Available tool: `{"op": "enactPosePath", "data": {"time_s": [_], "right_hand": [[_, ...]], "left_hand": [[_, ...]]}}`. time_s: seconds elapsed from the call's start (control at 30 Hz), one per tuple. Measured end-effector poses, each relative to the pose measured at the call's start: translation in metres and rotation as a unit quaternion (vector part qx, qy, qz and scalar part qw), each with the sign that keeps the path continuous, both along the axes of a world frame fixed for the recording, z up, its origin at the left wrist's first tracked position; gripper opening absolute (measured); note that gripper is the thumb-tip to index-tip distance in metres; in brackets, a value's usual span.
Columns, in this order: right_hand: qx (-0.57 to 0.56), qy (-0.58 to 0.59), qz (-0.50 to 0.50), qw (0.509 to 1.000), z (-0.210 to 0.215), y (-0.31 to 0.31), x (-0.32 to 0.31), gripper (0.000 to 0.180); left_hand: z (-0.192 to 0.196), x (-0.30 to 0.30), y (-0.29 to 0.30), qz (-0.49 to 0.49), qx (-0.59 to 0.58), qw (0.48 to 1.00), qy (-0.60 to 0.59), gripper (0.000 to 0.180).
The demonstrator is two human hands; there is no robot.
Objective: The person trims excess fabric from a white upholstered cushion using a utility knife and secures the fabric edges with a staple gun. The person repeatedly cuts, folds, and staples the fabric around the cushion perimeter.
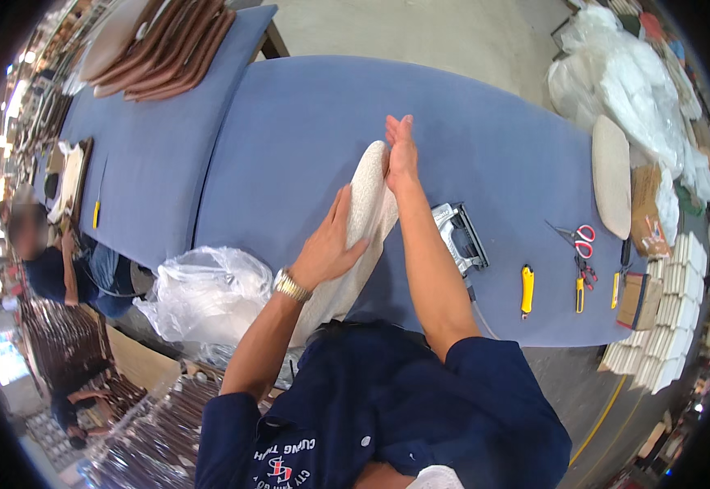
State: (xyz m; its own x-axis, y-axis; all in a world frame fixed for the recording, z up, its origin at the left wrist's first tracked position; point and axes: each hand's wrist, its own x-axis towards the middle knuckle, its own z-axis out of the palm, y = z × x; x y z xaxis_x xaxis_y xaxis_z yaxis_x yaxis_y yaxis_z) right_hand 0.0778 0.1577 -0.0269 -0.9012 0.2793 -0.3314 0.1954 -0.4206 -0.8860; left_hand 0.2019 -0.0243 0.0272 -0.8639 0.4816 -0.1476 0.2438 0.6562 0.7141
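A cream, textured upholstered pad (369, 181) stands tilted on its long edge in front of me, running from my body out over the blue table. My left hand (332, 244) lies on its left side with fingers stretched out and the thumb across the pad. A metal-banded watch is on that wrist. My right hand (402, 155) rests against the right side of the pad's far end, fingers straight. Beside my right forearm lies a silver and black staple gun (459, 236) with a hose. The pad's near end is partly hidden by my left arm and body.
On the blue table (306, 122) at right lie a yellow utility knife (527, 291), red-handled scissors (583, 241) and another pad (611, 175). Clear plastic (212, 293) bulges at the near left edge. Brown pads (167, 49) are stacked far left. A co-worker (53, 261) sits at left.
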Motion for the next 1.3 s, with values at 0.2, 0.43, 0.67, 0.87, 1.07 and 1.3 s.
{"op": "enactPosePath", "data": {"time_s": [0.2, 0.43, 0.67, 0.87, 1.07, 1.3], "right_hand": [[0.086, -0.046, 0.014, 0.995, -0.025, 0.003, -0.006, 0.086], [-0.022, -0.027, -0.011, 0.999, -0.054, -0.001, 0.01, 0.073], [0.008, -0.02, -0.054, 0.998, -0.101, -0.009, 0.019, 0.058], [0.245, 0.036, -0.023, 0.969, -0.103, -0.041, 0.041, 0.05], [0.347, -0.028, 0.081, 0.934, -0.12, -0.008, 0.182, 0.043], [0.035, -0.2, 0.286, 0.936, -0.085, -0.046, 0.262, 0.042]], "left_hand": [[-0.023, -0.073, 0.044, -0.058, 0.085, 0.993, -0.061, 0.104], [-0.032, -0.088, 0.039, -0.11, 0.152, 0.98, -0.072, 0.103], [-0.042, -0.179, 0.127, -0.055, 0.031, 0.996, -0.068, 0.094], [-0.049, -0.164, 0.05, 0.087, 0.11, 0.99, -0.004, 0.087], [-0.009, 0.026, -0.135, 0.166, -0.045, 0.969, -0.174, 0.076], [-0.136, 0.138, -0.167, 0.617, 0.272, 0.705, -0.221, 0.074]]}}
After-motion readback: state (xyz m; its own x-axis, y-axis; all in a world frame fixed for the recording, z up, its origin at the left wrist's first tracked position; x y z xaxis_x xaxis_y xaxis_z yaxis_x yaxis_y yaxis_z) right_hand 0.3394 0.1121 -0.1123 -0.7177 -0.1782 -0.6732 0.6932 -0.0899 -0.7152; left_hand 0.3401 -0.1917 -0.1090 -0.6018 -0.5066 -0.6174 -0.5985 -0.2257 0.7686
